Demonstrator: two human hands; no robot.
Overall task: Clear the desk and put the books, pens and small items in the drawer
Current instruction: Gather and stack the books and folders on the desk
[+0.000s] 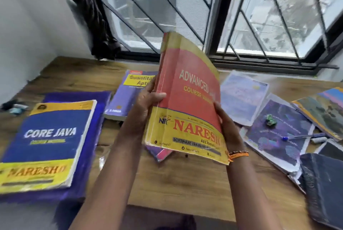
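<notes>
Both hands held the red book [187, 98] raised above the desk [178, 183], tilted back, cover toward the camera. The left hand [146, 105] gripped its spine edge, thumb curled onto the cover, fingers behind. The right hand [225, 124] clasped the opposite edge near the lower corner, fingers wrapped behind the book; an orange band [238, 154] sat on that wrist.

Left of the left hand, the Java book [46, 144] lay flat on a purple cloth [92, 137]. Just beyond the left hand, partly hidden by the red book, lay the aptitude book [128, 96]. Below the red book's lower corner, a small pink and purple book [160, 152] lay on the desk, mostly covered.

Right of the right hand, several paper-covered books were spread, overlapping: a pale one [243, 96], then a dark purple one [278, 133]. On the purple one sat a crumpled green scrap [271, 120] and a blue pen [302, 136]. A dark notebook [323, 183] lay nearest the camera on that side.

Far left of the hands, small items [15, 107] lay at the desk edge, too blurred to identify.
</notes>
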